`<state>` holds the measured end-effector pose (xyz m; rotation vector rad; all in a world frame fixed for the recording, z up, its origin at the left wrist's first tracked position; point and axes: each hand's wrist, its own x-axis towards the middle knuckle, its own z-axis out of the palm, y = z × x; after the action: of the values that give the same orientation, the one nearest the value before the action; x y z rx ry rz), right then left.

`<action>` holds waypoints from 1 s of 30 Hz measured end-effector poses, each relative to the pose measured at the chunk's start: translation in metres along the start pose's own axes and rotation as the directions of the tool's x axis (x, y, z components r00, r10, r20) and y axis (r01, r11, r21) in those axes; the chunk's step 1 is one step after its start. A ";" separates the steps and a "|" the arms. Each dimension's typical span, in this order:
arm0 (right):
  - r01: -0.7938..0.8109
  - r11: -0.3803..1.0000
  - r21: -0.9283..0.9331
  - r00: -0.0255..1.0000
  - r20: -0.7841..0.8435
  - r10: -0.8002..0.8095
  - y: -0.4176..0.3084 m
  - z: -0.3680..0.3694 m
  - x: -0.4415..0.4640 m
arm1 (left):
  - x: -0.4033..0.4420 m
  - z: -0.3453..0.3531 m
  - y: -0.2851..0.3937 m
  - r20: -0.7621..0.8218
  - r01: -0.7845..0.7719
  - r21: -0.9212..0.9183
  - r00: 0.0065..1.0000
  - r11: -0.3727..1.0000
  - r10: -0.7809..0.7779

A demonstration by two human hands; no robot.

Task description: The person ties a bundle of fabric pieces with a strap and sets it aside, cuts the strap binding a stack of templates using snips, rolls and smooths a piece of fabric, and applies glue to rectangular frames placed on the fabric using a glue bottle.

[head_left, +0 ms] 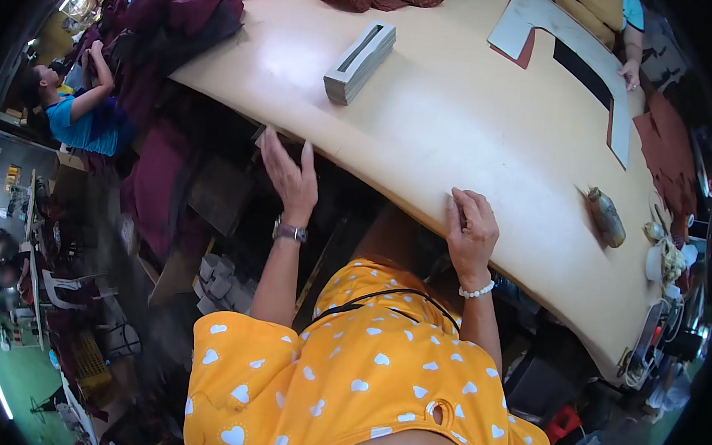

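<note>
The left hand (295, 183) is held with thumb and fingers apart, nothing gripped, by the worktop's (427, 129) near edge; the right hand (474, 232) is curled there, and whether anything is pinched cannot be told. Beyond them, the stack of slotted pieces (360, 68) could be skewed by a hasty reach; the bottle-like thing (606, 218) could be knocked by the right arm.

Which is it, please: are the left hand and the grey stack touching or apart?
Apart: the head view shows bare table between left hand and stack.
</note>
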<state>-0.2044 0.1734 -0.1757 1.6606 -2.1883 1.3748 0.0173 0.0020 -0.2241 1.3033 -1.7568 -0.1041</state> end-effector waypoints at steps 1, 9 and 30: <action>0.006 1.000 -0.009 1.000 -0.003 -0.006 0.000 0.000 0.000 | 0.020 0.003 0.011 -0.008 -0.042 -0.054 0.999 0.998 0.042; -0.009 1.000 -0.027 1.000 -0.010 0.009 0.000 0.000 -0.001 | 0.106 0.045 0.073 0.209 0.008 -0.123 0.978 0.992 0.018; 0.002 0.999 -0.054 1.000 -0.001 -0.002 0.000 0.004 0.001 | 0.044 0.047 -0.118 -0.298 0.556 -0.481 0.623 0.677 -0.723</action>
<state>-0.2025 0.1698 -0.1779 1.6426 -2.2020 1.3037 0.0682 -0.1046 -0.2889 1.4888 -0.7295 -0.4546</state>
